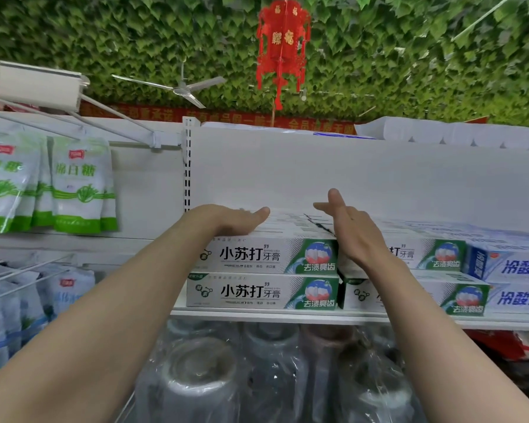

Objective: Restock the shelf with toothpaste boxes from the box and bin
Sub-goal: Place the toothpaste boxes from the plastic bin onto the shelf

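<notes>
Plastic-wrapped steel pots (196, 377) under shelf (257, 314); toothpaste boxes (263, 257) stacked two high on shelf; left hand (235, 219) flat on top box, fingers straight; right hand (353, 227) edge-on at stack's right end, fingers extended, gripping nothing

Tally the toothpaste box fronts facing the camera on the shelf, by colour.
Green-and-white boxes: 4
Blue-and-white boxes: 2
Total: 6 fronts. The right hand partly covers one green front; boxes behind the front row cannot be counted.

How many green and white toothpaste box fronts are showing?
4: top left, bottom left, top right partly behind the right hand, bottom right. More boxes may sit hidden behind them.
</notes>
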### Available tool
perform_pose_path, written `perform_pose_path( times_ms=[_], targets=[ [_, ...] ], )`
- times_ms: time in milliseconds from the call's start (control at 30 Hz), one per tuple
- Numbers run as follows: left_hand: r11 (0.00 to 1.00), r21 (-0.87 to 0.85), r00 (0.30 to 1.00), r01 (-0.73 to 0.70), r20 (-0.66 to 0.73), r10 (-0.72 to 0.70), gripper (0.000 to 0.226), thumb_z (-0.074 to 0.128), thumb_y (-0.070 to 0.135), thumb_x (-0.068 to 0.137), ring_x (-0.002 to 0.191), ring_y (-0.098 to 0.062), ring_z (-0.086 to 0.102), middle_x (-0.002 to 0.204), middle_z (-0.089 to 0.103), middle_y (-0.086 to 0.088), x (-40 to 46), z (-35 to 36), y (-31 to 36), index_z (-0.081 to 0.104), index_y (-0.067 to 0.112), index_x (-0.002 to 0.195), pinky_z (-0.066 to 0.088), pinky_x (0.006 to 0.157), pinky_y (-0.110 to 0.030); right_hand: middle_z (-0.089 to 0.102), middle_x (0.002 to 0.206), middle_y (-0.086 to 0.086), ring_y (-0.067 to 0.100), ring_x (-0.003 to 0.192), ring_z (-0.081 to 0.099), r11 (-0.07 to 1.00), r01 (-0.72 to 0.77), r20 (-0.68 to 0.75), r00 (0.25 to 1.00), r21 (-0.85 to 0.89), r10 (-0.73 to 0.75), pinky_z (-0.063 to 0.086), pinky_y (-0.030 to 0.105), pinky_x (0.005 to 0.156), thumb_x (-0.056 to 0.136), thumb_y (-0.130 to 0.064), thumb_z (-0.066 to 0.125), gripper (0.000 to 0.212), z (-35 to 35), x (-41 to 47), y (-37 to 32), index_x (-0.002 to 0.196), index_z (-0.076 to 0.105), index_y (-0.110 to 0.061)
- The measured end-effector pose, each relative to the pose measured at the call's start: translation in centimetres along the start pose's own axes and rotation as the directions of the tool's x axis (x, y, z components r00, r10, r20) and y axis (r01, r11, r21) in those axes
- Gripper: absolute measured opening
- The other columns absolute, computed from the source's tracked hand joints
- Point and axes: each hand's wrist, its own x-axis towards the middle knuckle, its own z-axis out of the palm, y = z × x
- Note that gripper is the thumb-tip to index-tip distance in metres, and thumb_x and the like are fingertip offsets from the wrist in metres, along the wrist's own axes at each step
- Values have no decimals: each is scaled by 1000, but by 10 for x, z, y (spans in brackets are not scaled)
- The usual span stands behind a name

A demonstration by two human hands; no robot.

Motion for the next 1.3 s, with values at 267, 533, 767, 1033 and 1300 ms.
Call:
perform_pose_path(
  times_ms=[267, 533, 767, 1033, 1300],
  targets=[
    [993, 58, 995, 103, 3, -103, 85, 6, 75, 94, 152, -34, 15, 167, 7, -11, -6, -1, 19, 11, 22, 160, 17, 120, -50, 59, 142, -2, 25, 132, 50, 1000, -20, -24, 1000, -9, 20, 34, 42, 104, 100, -67, 4, 73, -3, 5, 6, 129, 64, -39],
    [989, 78, 992, 127, 15, -128, 88, 7, 79, 91, 149, -35, 24, 166, 13, -13, 1, -1, 24, 13, 25, 160, 22, 120, -49, 65, 133, 2, 25, 122, 58, 997, -55, -43, 997, 55, 57, 40, 52, 107, 76, -84, -4, 96, -3, 11, 4, 121, 68, -41],
    [990, 73, 992, 120, 19, -121, 89, 8, 79, 92, 145, -35, 33, 163, 23, -14, 0, -1, 25, 17, 22, 160, 26, 119, -49, 66, 131, 3, 26, 120, 58, 997, -58, -60, 996, 45, 61, 41, 51, 106, 87, -76, -2, 85, -1, 9, 2, 119, 68, -40],
    [997, 39, 998, 62, -6, -62, 86, 5, 76, 93, 153, -32, 14, 167, 8, -8, -6, 4, 24, 11, 24, 160, 15, 122, -52, 67, 130, 1, 24, 123, 58, 997, -26, -103, 994, 70, 33, 41, 49, 106, 86, -76, -1, 87, 4, 6, 4, 119, 70, -37],
    [997, 49, 960, -56, -270, 68, 87, 9, 78, 93, 150, -31, 23, 165, 23, -7, -11, 9, 21, 28, 22, 158, 18, 120, -49, 67, 131, 3, 22, 125, 57, 987, 57, -157, 987, 153, -32, 39, 44, 109, 99, -64, 11, 74, 2, -7, 5, 125, 69, -26]
  ],
)
